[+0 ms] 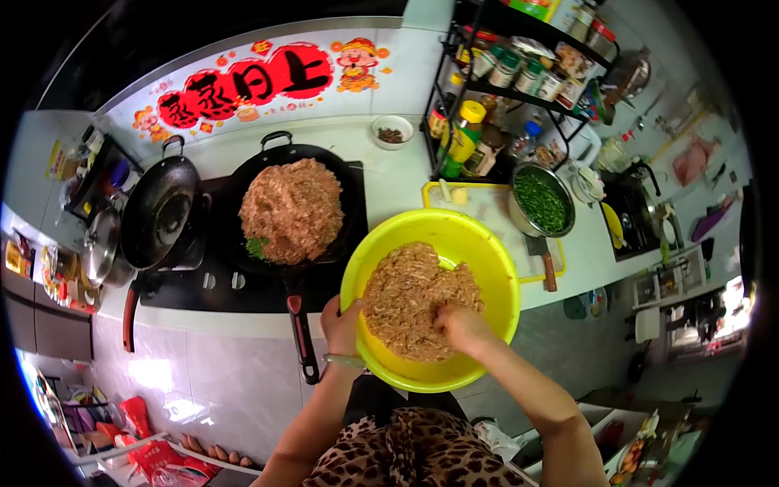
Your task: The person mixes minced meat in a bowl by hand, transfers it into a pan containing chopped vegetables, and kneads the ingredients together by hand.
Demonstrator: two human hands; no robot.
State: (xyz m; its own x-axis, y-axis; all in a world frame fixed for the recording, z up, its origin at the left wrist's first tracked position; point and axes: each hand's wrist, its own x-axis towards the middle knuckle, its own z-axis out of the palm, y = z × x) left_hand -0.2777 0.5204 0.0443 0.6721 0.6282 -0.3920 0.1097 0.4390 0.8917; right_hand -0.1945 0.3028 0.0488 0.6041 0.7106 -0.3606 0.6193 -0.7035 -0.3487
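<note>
Leopard-print garment [398, 446] nearest. Minced meat [406, 296] in yellow basin [505, 284]; right grip [461, 326] sunk in it, can't tell if clenched; left grip [341, 326] grasping basin edge. Pan handle [302, 337] juts beside; chopping board [480, 196], cleaver [549, 268], greens bowl [519, 214] right on bench [385, 183].

Grey tiled floor [243, 365], white counter [393, 183]

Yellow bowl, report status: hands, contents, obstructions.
Left hand against the yellow bowl's rim. Right hand, fingertips down in the minced meat. Pan handle juts out near left hand, clear of bowl.
</note>
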